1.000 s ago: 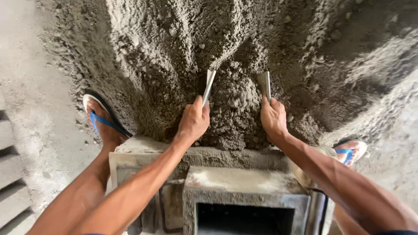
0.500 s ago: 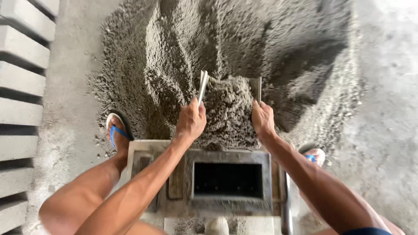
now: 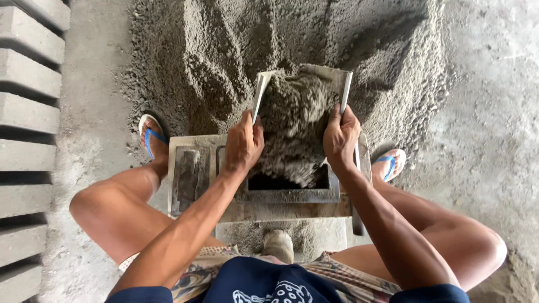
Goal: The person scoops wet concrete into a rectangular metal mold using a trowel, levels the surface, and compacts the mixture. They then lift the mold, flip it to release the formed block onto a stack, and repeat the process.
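My left hand is closed around the left wall of a metal scoop, thumb on top, and my right hand is closed in the same way on the right wall. Both grips are tight and the hands carry nothing else. Between them the scoop is full of damp grey mix.

A second ago the scoop was pushed into the big heap of mix on the floor, and only its two side walls were showing. Now it is lifted out and drawn toward me, its back wall is visible, and it is tilted so the mix slides over its near lip into the dark opening of the steel block mould. So I judge the filling of the mould has started.

The mould stands on the concrete floor between my feet in blue sandals, at the near edge of the heap. At the left edge of the floor, rows of finished grey blocks lie.
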